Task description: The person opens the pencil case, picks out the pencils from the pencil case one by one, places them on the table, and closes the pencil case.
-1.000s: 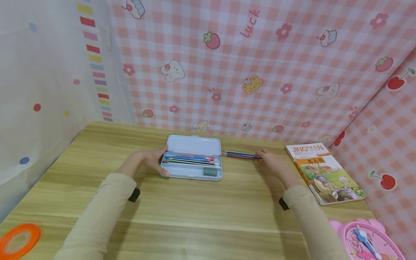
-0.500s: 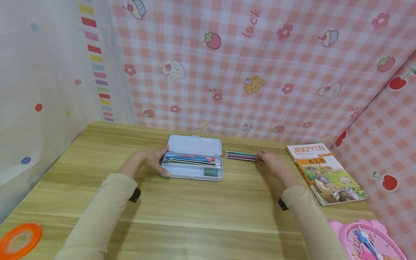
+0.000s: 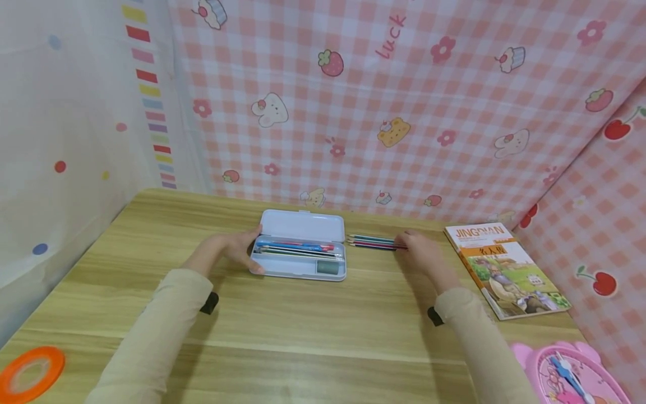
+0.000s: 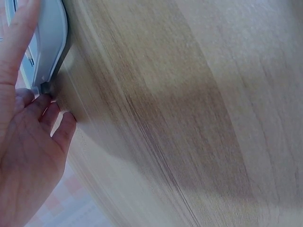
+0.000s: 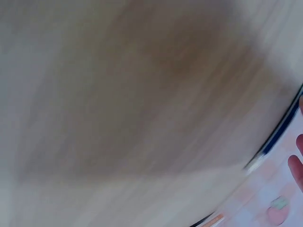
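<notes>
An open white pencil case [image 3: 282, 266] lies on the wooden table with its lid laid back. Inside are a blue pen [image 3: 303, 246], several slim pencils and a grey-green block [image 3: 327, 267] at the right. My left hand [image 3: 234, 251] holds the case's left end, thumb at the front corner and fingers round the back; the left wrist view has this hand [image 4: 33, 137] at the case's edge. Right of the case lie several colored pencils [image 3: 373, 242], side by side, tips toward it. My right hand [image 3: 419, 252] pinches their far ends. Its fingertips [image 5: 296, 168] barely enter the right wrist view.
A book [image 3: 510, 272] lies right of my right hand. At the lower right is a pink clock [image 3: 575, 376], and an orange tape roll [image 3: 47, 370] is at the lower left. Patterned cloth [image 3: 353, 112] hangs behind the wooden table [image 3: 303, 331].
The colored pencils have gone from a tight bundle to a flatter row. My right hand has shifted slightly at their ends. My left hand and the case stay put.
</notes>
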`<action>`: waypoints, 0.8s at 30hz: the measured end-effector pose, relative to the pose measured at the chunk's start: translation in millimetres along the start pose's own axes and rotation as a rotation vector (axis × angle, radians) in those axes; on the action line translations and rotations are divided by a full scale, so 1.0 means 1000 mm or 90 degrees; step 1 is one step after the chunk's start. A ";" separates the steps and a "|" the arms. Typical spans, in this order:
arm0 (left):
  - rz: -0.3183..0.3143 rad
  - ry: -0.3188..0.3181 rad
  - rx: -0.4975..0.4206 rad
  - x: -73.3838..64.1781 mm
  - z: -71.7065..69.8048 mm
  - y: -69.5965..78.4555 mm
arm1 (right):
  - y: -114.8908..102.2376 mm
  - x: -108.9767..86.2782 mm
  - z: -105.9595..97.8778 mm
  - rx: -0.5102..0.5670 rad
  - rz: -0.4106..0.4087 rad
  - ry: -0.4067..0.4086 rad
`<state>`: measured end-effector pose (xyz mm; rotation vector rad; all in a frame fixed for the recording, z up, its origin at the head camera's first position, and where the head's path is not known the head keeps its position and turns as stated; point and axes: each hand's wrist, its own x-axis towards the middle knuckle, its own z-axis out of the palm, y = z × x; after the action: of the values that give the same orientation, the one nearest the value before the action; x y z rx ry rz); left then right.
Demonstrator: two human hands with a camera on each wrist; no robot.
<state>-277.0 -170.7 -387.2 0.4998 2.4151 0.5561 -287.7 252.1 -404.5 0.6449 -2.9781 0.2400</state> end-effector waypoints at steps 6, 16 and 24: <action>-0.004 0.001 -0.001 -0.001 0.000 0.000 | -0.040 0.017 -0.001 0.034 -0.061 -0.019; -0.007 0.001 0.004 -0.002 -0.002 -0.001 | -0.105 0.044 0.008 0.058 -0.180 -0.052; -0.009 -0.001 0.008 -0.002 -0.002 0.002 | -0.125 0.057 0.019 0.072 -0.181 -0.117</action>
<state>-276.2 -170.4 -384.1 0.4883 2.4208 0.5353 -288.4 114.0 -399.6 1.1499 -3.0072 0.3459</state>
